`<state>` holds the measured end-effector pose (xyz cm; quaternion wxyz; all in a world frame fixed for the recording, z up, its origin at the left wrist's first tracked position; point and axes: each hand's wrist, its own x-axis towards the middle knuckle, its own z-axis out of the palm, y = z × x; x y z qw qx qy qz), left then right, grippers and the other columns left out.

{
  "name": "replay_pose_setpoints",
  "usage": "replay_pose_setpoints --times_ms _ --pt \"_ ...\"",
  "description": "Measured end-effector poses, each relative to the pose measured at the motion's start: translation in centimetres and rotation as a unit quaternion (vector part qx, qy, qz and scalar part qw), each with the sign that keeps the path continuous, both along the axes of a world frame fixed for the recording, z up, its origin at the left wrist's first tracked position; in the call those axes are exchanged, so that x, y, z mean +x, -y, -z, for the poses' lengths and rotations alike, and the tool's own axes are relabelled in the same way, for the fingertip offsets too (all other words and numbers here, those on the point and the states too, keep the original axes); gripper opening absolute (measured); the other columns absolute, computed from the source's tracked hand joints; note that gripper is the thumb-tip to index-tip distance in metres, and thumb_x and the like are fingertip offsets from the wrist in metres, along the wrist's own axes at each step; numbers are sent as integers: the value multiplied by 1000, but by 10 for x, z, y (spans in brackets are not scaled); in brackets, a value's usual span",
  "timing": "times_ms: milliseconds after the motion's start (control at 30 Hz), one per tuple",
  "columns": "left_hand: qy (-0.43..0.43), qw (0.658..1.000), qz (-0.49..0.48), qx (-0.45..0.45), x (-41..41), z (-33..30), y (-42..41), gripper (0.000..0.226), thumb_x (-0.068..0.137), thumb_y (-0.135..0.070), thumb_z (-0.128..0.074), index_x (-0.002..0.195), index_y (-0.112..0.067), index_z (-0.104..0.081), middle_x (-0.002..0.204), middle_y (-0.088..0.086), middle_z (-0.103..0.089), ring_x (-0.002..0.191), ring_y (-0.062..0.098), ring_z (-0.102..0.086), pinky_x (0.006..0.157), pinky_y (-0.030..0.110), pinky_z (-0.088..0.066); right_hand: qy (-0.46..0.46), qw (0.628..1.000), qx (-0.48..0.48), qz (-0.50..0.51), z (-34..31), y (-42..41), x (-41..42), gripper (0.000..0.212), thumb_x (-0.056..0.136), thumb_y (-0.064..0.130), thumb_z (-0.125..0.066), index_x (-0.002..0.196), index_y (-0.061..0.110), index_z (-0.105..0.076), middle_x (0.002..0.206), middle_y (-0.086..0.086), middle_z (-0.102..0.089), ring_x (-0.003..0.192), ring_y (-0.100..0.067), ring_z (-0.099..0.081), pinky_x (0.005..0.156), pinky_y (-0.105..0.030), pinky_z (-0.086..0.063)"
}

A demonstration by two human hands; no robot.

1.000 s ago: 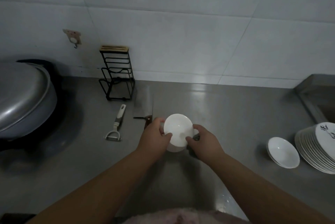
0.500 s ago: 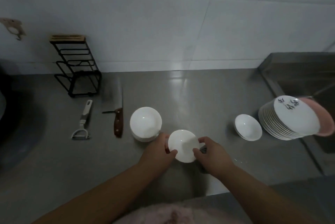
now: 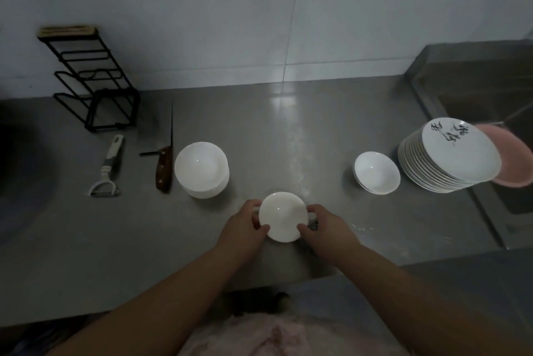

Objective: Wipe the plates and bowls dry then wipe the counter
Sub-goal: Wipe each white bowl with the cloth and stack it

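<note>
A small white bowl is held between both hands above the front of the steel counter. My left hand grips its left rim, thumb on the inside. My right hand grips the right rim; something grey shows under its fingers, too dark to identify. A stack of white bowls stands to the left. Another small stack of bowls sits to the right, beside a tall stack of white plates with black writing on the top one.
A cleaver and a peeler lie left of the bowls. A black wire rack stands by the wall. A pink basin and the sink are at the right, a dark stove area at far left.
The view swung right and down, showing the bowl stack on the left and the plates on the right. The held bowl moved nearer the counter's front edge, both hands still on it.
</note>
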<state>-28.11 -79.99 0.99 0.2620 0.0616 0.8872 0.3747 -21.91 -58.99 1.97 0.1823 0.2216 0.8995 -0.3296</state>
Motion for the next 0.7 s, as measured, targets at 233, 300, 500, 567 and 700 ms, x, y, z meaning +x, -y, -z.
replay_pose_setpoints --times_ms 233,300,500,567,700 --pt "-7 1000 -27 -10 8 7 -3 48 92 -32 -67 138 -28 -52 93 -11 -65 92 12 -61 78 27 -42 -84 994 65 -3 -13 -13 -2 34 101 46 -54 124 23 -65 114 0 -71 107 -22 -66 84 -29 -46" --pt "-8 1000 -30 -4 9 7 -4 45 94 -31 -65 137 -27 -52 88 -11 -64 86 10 -60 76 27 -41 -178 984 17 -8 -22 -10 -4 37 106 41 -46 131 20 -63 125 -2 -67 116 -22 -62 91 -27 -42" --pt "-10 998 -45 31 14 9 -7 33 97 -22 -60 130 -26 -58 114 -2 -71 102 16 -66 87 30 -50 -62 925 170 -334 3 13 5 85 96 70 7 162 28 -26 172 5 -11 159 -31 6 121 -64 5" --pt "-7 998 -48 34 14 8 -7 32 98 -22 -59 129 -28 -58 113 -4 -71 101 13 -66 91 33 -52 -72 899 217 -374 11 15 9 80 102 65 -7 156 18 -43 168 -8 -29 158 -39 -8 123 -62 2" --pt "-12 998 -51 32 14 11 -7 31 96 -22 -60 127 -28 -59 101 -6 -70 92 12 -66 81 28 -49 -123 886 243 -375 23 23 7 78 99 61 -28 144 5 -57 154 -20 -48 151 -40 -33 120 -52 -15"
